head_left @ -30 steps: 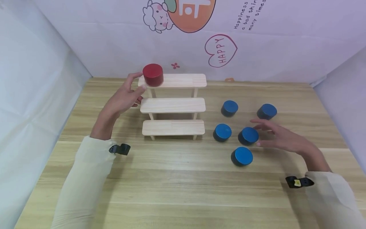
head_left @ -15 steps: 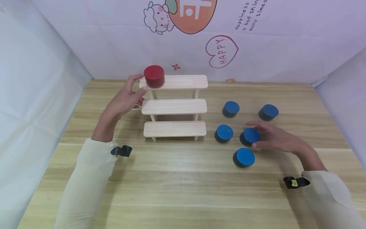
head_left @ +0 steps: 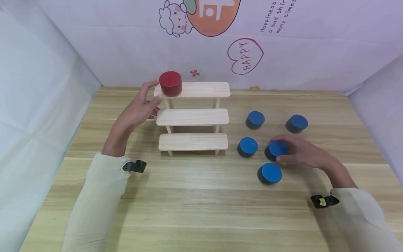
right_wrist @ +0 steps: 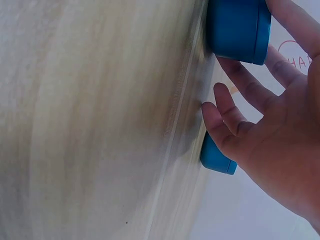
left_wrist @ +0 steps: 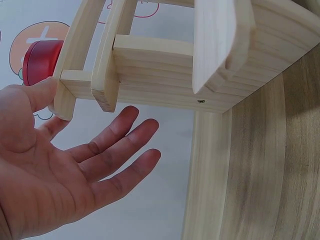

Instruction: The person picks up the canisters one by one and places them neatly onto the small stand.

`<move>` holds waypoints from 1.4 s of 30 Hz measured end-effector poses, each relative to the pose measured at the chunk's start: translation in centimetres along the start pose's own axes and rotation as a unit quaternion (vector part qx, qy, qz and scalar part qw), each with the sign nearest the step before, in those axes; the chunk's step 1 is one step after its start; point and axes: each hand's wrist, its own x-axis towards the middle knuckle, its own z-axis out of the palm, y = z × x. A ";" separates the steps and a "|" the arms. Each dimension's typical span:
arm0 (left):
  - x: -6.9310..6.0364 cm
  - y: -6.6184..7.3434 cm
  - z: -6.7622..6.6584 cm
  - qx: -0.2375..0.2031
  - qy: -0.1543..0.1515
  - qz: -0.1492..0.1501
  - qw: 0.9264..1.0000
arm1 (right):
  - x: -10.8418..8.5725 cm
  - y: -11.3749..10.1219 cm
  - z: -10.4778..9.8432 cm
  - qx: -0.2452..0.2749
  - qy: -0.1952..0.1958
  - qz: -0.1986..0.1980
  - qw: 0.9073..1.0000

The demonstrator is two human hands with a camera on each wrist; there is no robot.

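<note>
A red round tin (head_left: 170,84) sits at the left end of the top step of a three-tier wooden stand (head_left: 192,117). At that end my left hand (head_left: 135,110) pinches the step with thumb and index finger, close beside the tin; in the left wrist view the other fingers (left_wrist: 125,145) extend free. On the right, my right hand (head_left: 305,152) holds a blue round tin (head_left: 276,149) on the table between thumb and fingers. The right wrist view shows this blue tin's side (right_wrist: 235,30), with the little finger and ring finger off it.
Several more blue tins stand around the held one: one behind (head_left: 255,119), one at the far right (head_left: 297,123), one to its left (head_left: 247,146) and one in front (head_left: 269,173). A printed white cloth (head_left: 126,52) hangs behind the wooden table (head_left: 195,206).
My right hand has moved left and its thumb and fingers have closed around the blue tin. The left hand stays at the stand, and the red tin has not moved.
</note>
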 end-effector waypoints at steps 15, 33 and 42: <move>-0.1 0.0 0.0 -0.003 -0.001 0.001 1.000 | 0.1 -0.3 -0.1 -0.013 0.005 0.009 1.000; -0.3 0.0 -0.2 -0.002 -0.003 0.002 1.000 | 0.5 -1.6 -0.9 -0.011 0.024 0.027 0.999; -0.3 0.2 -0.1 0.006 -0.006 -0.002 1.000 | 1.1 -2.5 -1.6 -0.031 0.051 0.024 0.998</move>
